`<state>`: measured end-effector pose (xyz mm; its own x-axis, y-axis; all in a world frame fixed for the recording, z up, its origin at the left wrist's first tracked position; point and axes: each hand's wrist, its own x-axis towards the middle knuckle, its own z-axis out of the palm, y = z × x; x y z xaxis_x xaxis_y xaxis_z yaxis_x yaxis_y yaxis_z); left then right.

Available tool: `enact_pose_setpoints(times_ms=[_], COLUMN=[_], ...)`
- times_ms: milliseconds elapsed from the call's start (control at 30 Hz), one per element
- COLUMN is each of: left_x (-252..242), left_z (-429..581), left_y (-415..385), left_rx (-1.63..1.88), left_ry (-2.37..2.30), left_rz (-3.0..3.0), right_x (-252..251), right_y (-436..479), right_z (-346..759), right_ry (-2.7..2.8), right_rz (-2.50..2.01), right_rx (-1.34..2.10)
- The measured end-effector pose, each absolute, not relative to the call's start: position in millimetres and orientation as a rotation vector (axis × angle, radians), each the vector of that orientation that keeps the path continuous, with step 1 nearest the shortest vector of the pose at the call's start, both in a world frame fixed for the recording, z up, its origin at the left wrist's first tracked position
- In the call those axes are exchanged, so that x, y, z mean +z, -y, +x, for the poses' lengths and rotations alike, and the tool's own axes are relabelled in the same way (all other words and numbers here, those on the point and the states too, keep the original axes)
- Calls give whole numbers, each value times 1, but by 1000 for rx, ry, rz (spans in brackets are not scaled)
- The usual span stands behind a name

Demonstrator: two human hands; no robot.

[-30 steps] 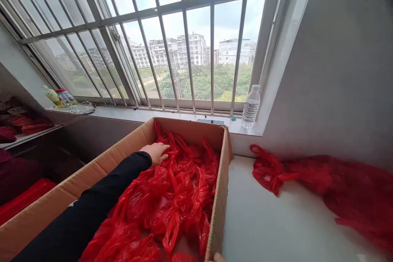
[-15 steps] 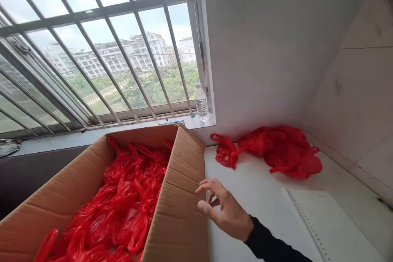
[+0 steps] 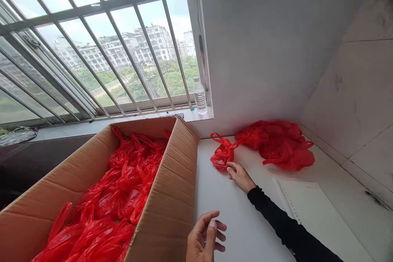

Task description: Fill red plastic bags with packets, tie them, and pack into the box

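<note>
While the right grip (image 3: 242,177) reaches in low over the counter (image 3: 242,217), its thumb and forefinger drawn narrow, the fingertips are right at the lower right edge of the small red bag (image 3: 222,159) — pinching it or merely touching, I cannot tell. From that grip the bag lies ahead and a little to the left, its long axis running mostly away from the person: full body nearest, handle loop standing up at the far left, a second ear stretching right towards the big red heap (image 3: 282,147). And the right is plainly the nearer hand! Down at the bottom edge, the left grip (image 3: 203,239) hangs half-curled and holding nothing, well apart from the bag, beside the cardboard box (image 3: 172,190) with its load of red bags (image 3: 125,184). Further out, a white sheet (image 3: 322,206) lies to the right and the water bottle (image 3: 200,100) stands on the sill.

What differs? Half a second ago the right hand was short of the bag, fingers spread beside the box, and the left was out of sight — now both show, while the small bag sits about where it was.
</note>
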<state>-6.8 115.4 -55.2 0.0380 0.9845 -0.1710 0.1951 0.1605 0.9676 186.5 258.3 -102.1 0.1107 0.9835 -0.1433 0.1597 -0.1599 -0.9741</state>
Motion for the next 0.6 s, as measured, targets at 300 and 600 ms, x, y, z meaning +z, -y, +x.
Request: enact_pose_setpoints(times_ms=[300,600], left_x=[-115,-121], left_z=[37,36], left_y=[-136,-133], left_rx=[1045,985], left_ry=[-1695,-1622], left_rz=[1719,1847], right_x=[-91,-77], right_y=[-124,-141], right_z=[211,236], right_ry=[1237,1822], right_rz=[-1362,-1454], right_rx=[1511,840])
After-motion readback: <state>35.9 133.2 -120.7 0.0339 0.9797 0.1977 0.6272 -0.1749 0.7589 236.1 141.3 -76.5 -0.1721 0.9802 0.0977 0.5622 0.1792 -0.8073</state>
